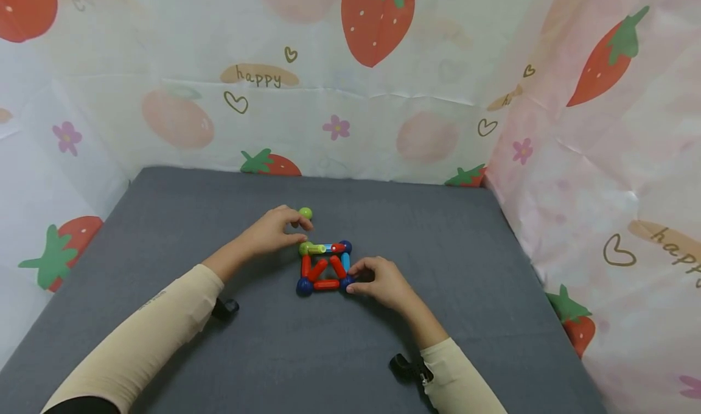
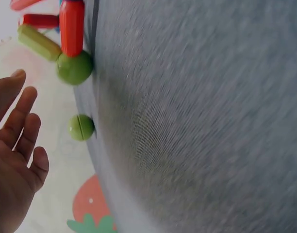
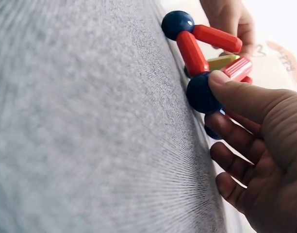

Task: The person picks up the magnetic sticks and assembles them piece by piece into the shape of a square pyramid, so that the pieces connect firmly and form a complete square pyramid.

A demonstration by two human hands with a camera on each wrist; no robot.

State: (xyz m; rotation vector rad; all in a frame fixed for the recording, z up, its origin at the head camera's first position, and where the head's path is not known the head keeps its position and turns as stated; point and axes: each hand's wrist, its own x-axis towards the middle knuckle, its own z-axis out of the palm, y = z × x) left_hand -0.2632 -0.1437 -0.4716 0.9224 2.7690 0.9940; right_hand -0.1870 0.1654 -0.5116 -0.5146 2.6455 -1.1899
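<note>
A square frame of magnetic rods and balls lies on the grey table, with a red rod along its near side and a light-blue rod at the right. Several rods slant up from its corner balls, among them a yellow-green rod at the green corner ball. My right hand pinches the dark blue ball at the near right corner between thumb and index finger. Beside the green corner, my left hand hovers with its fingers spread, holding nothing. A separate green ball sits just beyond its fingertips.
The grey cloth-covered table reaches a back edge against a strawberry-print curtain. More of this print hangs along the left and right sides. Black straps with small devices hang at both wrists.
</note>
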